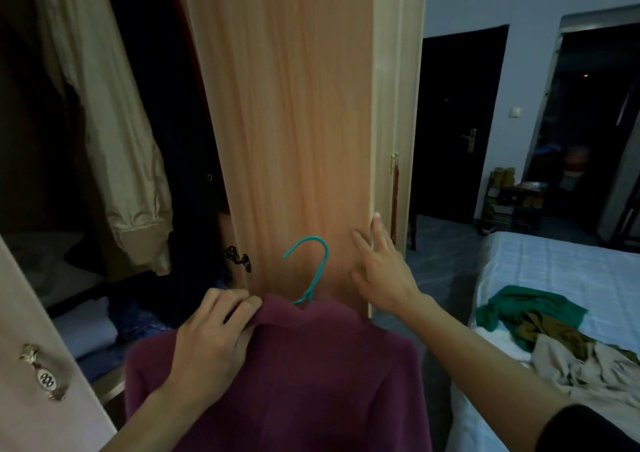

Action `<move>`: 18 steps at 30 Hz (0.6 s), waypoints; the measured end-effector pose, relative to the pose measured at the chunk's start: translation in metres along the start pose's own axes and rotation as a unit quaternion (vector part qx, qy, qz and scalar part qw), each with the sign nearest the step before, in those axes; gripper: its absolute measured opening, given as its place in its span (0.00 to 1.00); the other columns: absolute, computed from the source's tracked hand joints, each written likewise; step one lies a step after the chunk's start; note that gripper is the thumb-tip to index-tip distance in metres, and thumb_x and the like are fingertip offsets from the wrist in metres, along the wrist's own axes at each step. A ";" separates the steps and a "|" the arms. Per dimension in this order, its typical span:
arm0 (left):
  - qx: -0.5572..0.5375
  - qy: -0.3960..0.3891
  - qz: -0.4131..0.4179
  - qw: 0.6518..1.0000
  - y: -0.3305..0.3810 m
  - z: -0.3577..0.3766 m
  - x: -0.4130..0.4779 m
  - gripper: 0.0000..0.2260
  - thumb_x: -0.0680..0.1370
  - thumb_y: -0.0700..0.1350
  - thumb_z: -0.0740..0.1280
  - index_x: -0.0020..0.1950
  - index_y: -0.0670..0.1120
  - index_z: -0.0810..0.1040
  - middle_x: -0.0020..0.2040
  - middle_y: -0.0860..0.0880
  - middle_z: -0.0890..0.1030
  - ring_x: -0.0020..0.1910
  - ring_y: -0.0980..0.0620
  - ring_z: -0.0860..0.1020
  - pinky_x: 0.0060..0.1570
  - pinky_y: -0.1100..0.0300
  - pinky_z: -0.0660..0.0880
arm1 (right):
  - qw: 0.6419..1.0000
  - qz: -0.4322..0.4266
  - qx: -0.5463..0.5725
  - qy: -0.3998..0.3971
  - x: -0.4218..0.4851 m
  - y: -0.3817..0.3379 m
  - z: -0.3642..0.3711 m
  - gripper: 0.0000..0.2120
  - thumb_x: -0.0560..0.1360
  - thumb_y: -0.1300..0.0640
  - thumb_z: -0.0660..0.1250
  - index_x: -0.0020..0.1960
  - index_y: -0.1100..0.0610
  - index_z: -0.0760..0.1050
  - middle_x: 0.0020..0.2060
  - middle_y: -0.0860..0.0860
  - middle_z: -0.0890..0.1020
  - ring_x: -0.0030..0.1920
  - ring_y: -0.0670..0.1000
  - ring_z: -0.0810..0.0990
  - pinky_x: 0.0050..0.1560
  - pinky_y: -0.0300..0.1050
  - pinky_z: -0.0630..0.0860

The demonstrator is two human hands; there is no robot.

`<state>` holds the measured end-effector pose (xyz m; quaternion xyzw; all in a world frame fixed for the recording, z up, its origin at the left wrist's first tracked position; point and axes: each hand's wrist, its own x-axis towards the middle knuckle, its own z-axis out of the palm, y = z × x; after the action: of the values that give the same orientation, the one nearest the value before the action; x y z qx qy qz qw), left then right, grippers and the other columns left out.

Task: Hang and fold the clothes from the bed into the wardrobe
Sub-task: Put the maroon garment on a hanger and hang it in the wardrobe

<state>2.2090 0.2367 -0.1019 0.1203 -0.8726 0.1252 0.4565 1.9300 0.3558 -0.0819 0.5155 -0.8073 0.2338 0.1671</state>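
A maroon sweater (298, 375) hangs on a teal hanger (313, 271), whose hook sticks up in front of the open wardrobe door (294, 122). My left hand (211, 337) grips the sweater at its left shoulder, by the collar. With straight fingers, my right hand (379, 271) touches the door's right edge. Inside the wardrobe a cream jacket (114, 133) hangs at the left beside dark garments. On the bed (554, 271) at the right lie a green garment (530, 309), an olive one (550, 334) and a beige one (585, 372).
Folded clothes (88, 330) are stacked on the wardrobe's lower shelf. A second wardrobe door with a knob (45, 375) stands at the near left. Two dark doorways (457, 122) and a small shelf rack (512, 202) lie beyond the bed.
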 end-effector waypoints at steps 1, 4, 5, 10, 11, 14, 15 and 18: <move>0.004 0.000 0.000 1.000 0.000 0.001 0.002 0.09 0.75 0.43 0.66 0.54 0.45 0.78 0.50 0.50 0.77 0.46 0.48 0.75 0.37 0.58 0.77 | 1.000 -0.003 0.003 0.008 0.001 0.000 0.000 0.38 0.76 0.50 0.66 0.80 0.53 0.50 0.78 0.62 0.38 0.79 0.62 0.48 0.69 0.56 0.69; 0.012 0.003 0.000 1.000 -0.001 0.005 0.009 0.09 0.75 0.43 0.65 0.54 0.45 0.76 0.50 0.50 0.77 0.46 0.49 0.75 0.38 0.58 0.77 | 0.999 -0.006 0.009 0.037 0.003 -0.006 0.004 0.40 0.75 0.52 0.66 0.80 0.54 0.48 0.78 0.62 0.36 0.79 0.62 0.48 0.68 0.53 0.70; 0.015 0.005 -0.001 1.000 -0.001 0.006 0.012 0.09 0.75 0.43 0.65 0.55 0.46 0.76 0.51 0.51 0.76 0.47 0.49 0.75 0.38 0.59 0.76 | 0.999 -0.006 0.012 0.040 0.005 -0.008 0.006 0.41 0.75 0.52 0.66 0.80 0.53 0.46 0.77 0.61 0.35 0.79 0.61 0.47 0.67 0.52 0.70; 0.034 0.008 -0.009 0.999 -0.003 0.012 0.025 0.09 0.75 0.45 0.64 0.55 0.47 0.75 0.51 0.51 0.76 0.47 0.49 0.75 0.37 0.58 0.76 | 0.999 -0.007 0.010 0.038 0.015 -0.003 0.008 0.40 0.78 0.45 0.63 0.80 0.56 0.44 0.77 0.64 0.37 0.78 0.61 0.39 0.73 0.52 0.61; 0.036 0.008 -0.012 0.999 -0.003 0.014 0.028 0.10 0.75 0.45 0.64 0.55 0.47 0.75 0.52 0.51 0.76 0.47 0.49 0.75 0.38 0.58 0.76 | 0.999 -0.006 0.013 0.037 0.017 0.000 0.008 0.40 0.78 0.45 0.62 0.80 0.56 0.44 0.77 0.64 0.38 0.78 0.61 0.38 0.74 0.52 0.60; 0.039 0.009 -0.018 0.999 0.000 0.021 0.034 0.10 0.75 0.46 0.63 0.56 0.48 0.74 0.52 0.52 0.74 0.48 0.49 0.74 0.37 0.59 0.76 | 0.999 -0.011 0.028 0.038 0.019 0.007 0.007 0.39 0.79 0.44 0.61 0.80 0.56 0.45 0.77 0.65 0.39 0.78 0.61 0.38 0.76 0.53 0.58; 0.039 0.009 -0.020 0.999 0.001 0.023 0.034 0.10 0.75 0.46 0.63 0.55 0.48 0.74 0.52 0.52 0.74 0.48 0.49 0.74 0.37 0.60 0.75 | 0.999 -0.015 0.032 0.038 0.019 0.009 0.007 0.38 0.79 0.44 0.61 0.80 0.56 0.46 0.78 0.64 0.39 0.78 0.61 0.38 0.76 0.52 0.58; 0.042 0.009 -0.027 0.999 0.004 0.026 0.032 0.11 0.74 0.45 0.63 0.55 0.46 0.76 0.52 0.51 0.75 0.48 0.49 0.75 0.36 0.59 0.75 | 0.998 -0.030 0.039 0.032 0.015 0.013 0.004 0.36 0.80 0.41 0.58 0.80 0.56 0.48 0.78 0.62 0.38 0.79 0.59 0.38 0.77 0.52 0.55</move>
<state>2.1696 0.2288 -0.0901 0.1614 -0.8592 0.1501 0.4617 1.9118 0.3469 -0.0806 0.5378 -0.7758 0.2768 0.1798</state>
